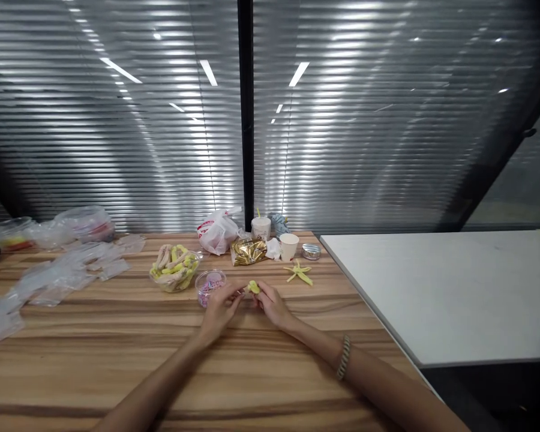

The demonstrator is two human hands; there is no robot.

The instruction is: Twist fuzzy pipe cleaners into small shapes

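A small yellow fuzzy piece (253,287) is pinched in the fingers of my right hand (272,305), above the wooden table. My left hand (220,311) is just left of it, thumb and fingers pressed together; what they hold, if anything, is too small to name. A round clear tub (206,287) of pink and purple bits stands beside and behind my left hand. Farther left is a clear bowl (174,268) of yellow and beige fuzzy strips. A yellow star-like fuzzy shape (299,273) lies behind my right hand.
At the wooden table's (234,372) back stand a white plastic bag (216,233), gold packet (248,251), lidded cup (261,227), paper cup (288,246) and round tin (311,251). Clear plastic sleeves (65,273) spread at left. A white table (445,294) adjoins at right.
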